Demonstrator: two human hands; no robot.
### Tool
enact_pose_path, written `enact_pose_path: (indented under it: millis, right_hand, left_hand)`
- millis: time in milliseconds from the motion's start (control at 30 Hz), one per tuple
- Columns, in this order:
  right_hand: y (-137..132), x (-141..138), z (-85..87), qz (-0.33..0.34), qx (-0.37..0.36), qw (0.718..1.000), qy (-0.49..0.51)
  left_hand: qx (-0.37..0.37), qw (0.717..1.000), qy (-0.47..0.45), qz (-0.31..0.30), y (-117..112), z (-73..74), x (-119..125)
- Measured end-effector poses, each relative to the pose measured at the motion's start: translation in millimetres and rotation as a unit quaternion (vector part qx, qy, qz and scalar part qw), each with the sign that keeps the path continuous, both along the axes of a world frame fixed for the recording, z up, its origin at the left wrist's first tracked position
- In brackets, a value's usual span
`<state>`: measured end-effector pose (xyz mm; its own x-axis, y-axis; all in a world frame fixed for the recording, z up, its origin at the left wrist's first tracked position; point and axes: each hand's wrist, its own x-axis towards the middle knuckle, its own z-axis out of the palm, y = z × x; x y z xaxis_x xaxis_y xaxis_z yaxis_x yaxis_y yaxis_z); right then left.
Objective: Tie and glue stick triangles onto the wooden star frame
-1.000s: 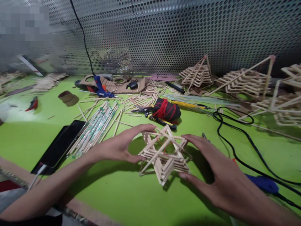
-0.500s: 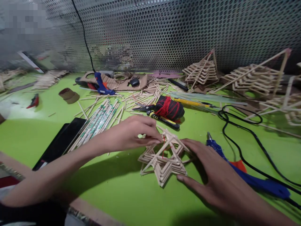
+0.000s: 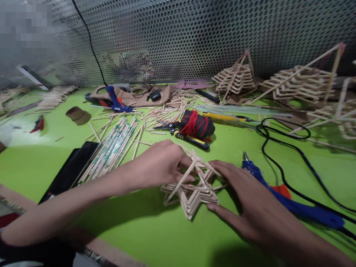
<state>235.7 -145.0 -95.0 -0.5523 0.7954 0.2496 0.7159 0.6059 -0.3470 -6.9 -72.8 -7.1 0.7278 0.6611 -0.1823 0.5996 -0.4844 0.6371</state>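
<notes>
On the green counter (image 3: 133, 233), the right hand (image 3: 247, 196) holds one side of a star-shaped stick frame (image 3: 190, 207) between thumb and fingers. The left hand (image 3: 164, 163) has its fingertips inside the frame's upper sticks. A blue glue gun (image 3: 300, 207) lies beside the right hand; behind the frame sits a dark bundle wound with red thread (image 3: 196, 124), and wrapped sticks (image 3: 111, 148) lie to the left.

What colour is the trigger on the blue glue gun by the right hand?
Orange. The trigger on the blue glue gun shows best in the head view.
</notes>
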Motion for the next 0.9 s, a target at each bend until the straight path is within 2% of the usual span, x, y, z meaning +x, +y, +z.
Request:
enact_pose_path:
  millis: [133, 267, 400, 533, 700, 900]
  right_hand:
    - [-0.2, 0.0, 0.7, 0.001, 0.004, 1.0, 0.002]
    - [-1.7, 1.9, 0.2, -0.001, 0.006, 1.0, -0.003]
    - [-2.8, 3.5, -2.6, -0.005, 0.01, 1.0, -0.012]
    - [-1.9, 3.5, -4.2, -0.004, 0.011, 1.0, -0.017]
    - [-0.3, 2.5, -3.8, -0.007, 0.008, 1.0, -0.014]
    - [-0.7, 1.6, -6.7, -0.012, 0.004, 1.0, -0.005]
  left_hand:
    - [-0.03, 0.999, -0.027, -0.001, 0.3, -2.6, 1.2]
    - [-0.032, 0.998, -0.046, -0.001, 4.1, 1.0, -4.2]
    - [0.002, 0.998, -0.065, -0.021, 7.7, 9.0, -13.7]
    - [0.051, 0.996, -0.032, -0.066, 6.9, 12.9, -21.1]
    - [0.104, 0.989, 0.04, -0.099, 3.9, 9.1, -20.7]
    - [0.128, 0.985, 0.046, -0.106, 4.0, 2.5, -13.8]
